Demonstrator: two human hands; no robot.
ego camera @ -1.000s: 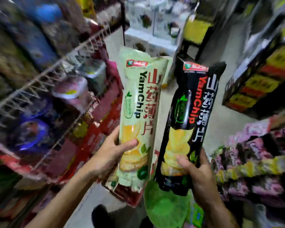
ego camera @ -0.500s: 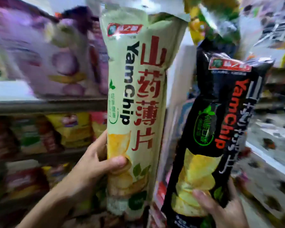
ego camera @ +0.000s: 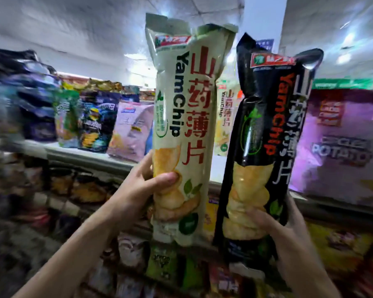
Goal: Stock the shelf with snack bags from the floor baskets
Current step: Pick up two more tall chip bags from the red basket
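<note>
The left hand [ego camera: 138, 190] grips an upright pale green YamChip bag [ego camera: 185, 130] near its bottom. Just right, the right hand [ego camera: 289, 231] holds a black YamChip bag [ego camera: 265, 143] before the top shelf [ego camera: 91, 155].

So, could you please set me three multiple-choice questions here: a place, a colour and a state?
1. Where is the purple potato bag?
A. on the floor
B. on the shelf, right of both held bags
C. in a basket

2. What colour is the YamChip bag held by the right hand?
A. black
B. purple
C. yellow

3. What is the left hand doing?
A. hanging empty
B. pressing the shelf
C. gripping the pale green YamChip bag

Answers: 1 B, it stands on the shelf, far right; 2 A, black with red lettering; 3 C, thumb curled across its front.
</note>
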